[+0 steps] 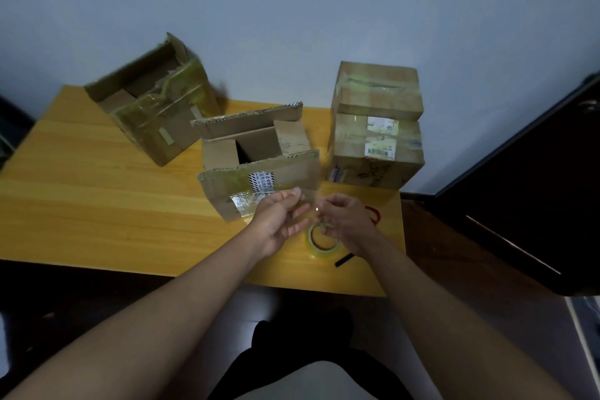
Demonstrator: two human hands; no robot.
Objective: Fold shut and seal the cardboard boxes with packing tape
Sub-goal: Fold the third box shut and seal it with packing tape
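A strip of clear tape (308, 201) stretches between my two hands just above the table's front right part. My left hand (279, 221) pinches its left end between thumb and fingertips, and my right hand (345, 224) pinches the right end with curled fingers. The tape roll (321, 243) lies flat on the table right under my right hand's fingers. Just behind my hands stands an open cardboard box (259, 172) with all flaps up. A second open box (156, 114), wrapped in old tape, sits tilted at the back left.
Two closed, taped boxes are stacked at the back right, the upper box (376, 91) on the lower box (376, 156). Red scissor handles (375, 214) and a black blade tip (344, 260) lie right of the roll. The wooden table (97, 204) ends near my body; a dark door (535, 204) stands right.
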